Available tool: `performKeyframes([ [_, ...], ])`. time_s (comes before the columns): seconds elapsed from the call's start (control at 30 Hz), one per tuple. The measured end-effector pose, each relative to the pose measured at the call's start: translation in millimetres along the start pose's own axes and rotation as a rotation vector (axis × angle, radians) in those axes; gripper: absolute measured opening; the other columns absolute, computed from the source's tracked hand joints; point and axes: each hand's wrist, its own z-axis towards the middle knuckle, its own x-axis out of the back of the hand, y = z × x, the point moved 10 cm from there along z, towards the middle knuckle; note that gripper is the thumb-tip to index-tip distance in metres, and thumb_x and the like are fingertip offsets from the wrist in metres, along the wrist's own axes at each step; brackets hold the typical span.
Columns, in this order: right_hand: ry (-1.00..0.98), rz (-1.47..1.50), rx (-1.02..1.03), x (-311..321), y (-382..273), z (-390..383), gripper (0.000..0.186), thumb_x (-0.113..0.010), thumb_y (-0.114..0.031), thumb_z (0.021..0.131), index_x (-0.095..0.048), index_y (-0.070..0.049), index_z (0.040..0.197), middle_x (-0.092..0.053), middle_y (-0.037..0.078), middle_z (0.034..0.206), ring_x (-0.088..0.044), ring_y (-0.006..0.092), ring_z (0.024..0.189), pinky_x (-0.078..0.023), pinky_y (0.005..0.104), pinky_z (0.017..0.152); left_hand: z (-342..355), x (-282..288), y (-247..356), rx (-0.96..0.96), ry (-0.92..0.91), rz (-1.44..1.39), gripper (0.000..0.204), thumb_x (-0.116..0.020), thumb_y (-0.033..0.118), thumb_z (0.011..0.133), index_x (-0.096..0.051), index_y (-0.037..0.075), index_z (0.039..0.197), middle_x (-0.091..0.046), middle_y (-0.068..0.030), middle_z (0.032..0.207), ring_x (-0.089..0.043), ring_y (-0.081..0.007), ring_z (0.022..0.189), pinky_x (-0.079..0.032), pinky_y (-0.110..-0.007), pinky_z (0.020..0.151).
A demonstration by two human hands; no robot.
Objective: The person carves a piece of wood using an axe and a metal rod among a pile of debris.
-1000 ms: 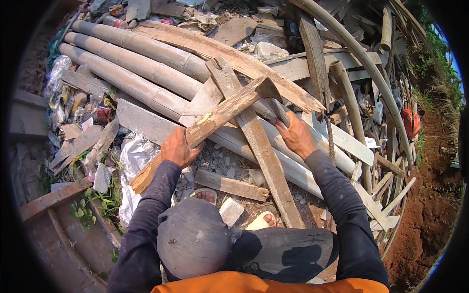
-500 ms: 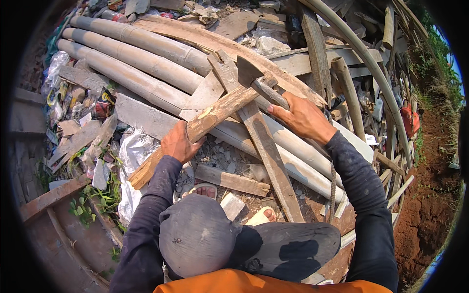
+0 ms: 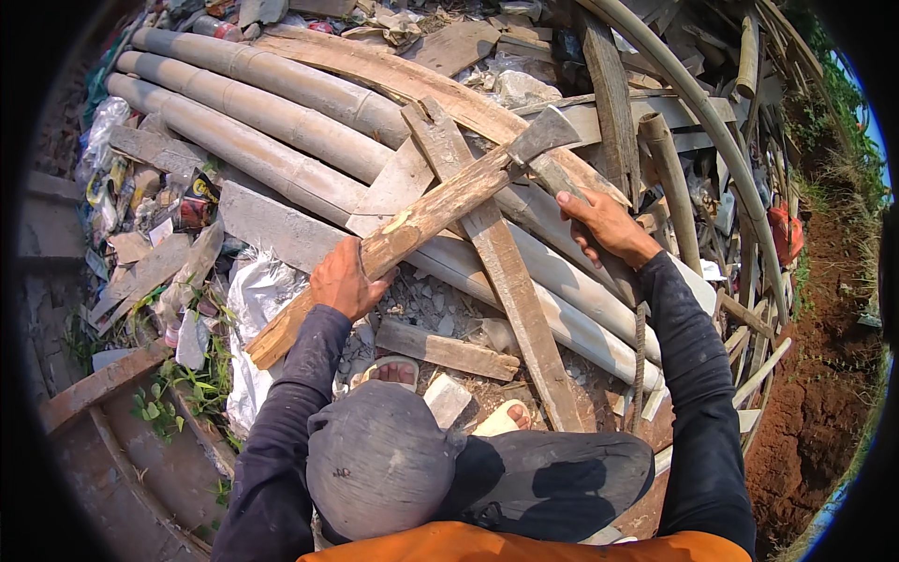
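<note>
My left hand [image 3: 346,281] is closed around the lower part of a rough, split wooden piece [image 3: 426,215], which slants up to the right across a weathered plank [image 3: 506,290]. My right hand [image 3: 604,229] is closed on the handle of a hatchet, fingertips curled at its side. The dull metal hatchet head [image 3: 548,136] is at the upper end of the split piece; whether the blade is embedded in it, I cannot tell. The plank rests slanted over pale bamboo poles [image 3: 272,159], just beyond my sandalled feet [image 3: 510,418].
Broken boards [image 3: 449,51], plastic litter [image 3: 122,187], a white sack [image 3: 253,328] and rubble [image 3: 412,314] surround me. Curved poles [image 3: 712,140] and a red bag [image 3: 787,234] lie right, beside a dirt edge [image 3: 815,403]. A rusty beam [image 3: 103,382] crosses lower left.
The hatchet head swung up-left over the wood's tip half a second ago and has since turned back rightward. My right hand shifted rightward with it; my left hand stayed about where it was.
</note>
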Motion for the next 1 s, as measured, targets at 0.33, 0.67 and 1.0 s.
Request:
performKeyframes([
  [0.33, -0.057, 0.08, -0.085, -10, 7, 11, 0.061, -0.06, -0.065, 0.107, -0.057, -0.005, 0.103, -0.054, -0.001, 0.061, -0.052, 0.0087, 0.041, -0.046, 0.0289, 0.038, 1, 1, 1, 0.033, -0.025, 0.027, 0.066, -0.089, 0.053, 0.08, -0.059, 0.007, 0.116, -0.071, -0.0179, 0.099, -0.073, -0.04, 0.094, -0.057, -0.052, 0.082],
  [0.67, -0.055, 0.287, -0.058, -41, 36, 6, 0.06, -0.06, -0.069, 0.105, -0.054, -0.01, 0.1, -0.054, 0.0, 0.063, -0.053, 0.0108, 0.043, -0.048, 0.0287, 0.039, -3, 1, -1, 0.0, -0.011, 0.005, 0.066, -0.089, 0.052, 0.081, -0.058, 0.006, 0.117, -0.07, -0.018, 0.101, -0.072, -0.0398, 0.093, -0.056, -0.052, 0.081],
  [1.0, -0.065, 0.292, -0.088, -39, 34, 5, 0.06, -0.057, -0.067, 0.108, -0.054, -0.009, 0.095, -0.053, 0.0, 0.06, -0.05, 0.0117, 0.041, -0.046, 0.0301, 0.038, -2, 2, 1, 0.012, -0.011, 0.009, 0.066, -0.089, 0.052, 0.081, -0.058, 0.006, 0.117, -0.07, -0.0173, 0.099, -0.073, -0.0396, 0.092, -0.057, -0.051, 0.081],
])
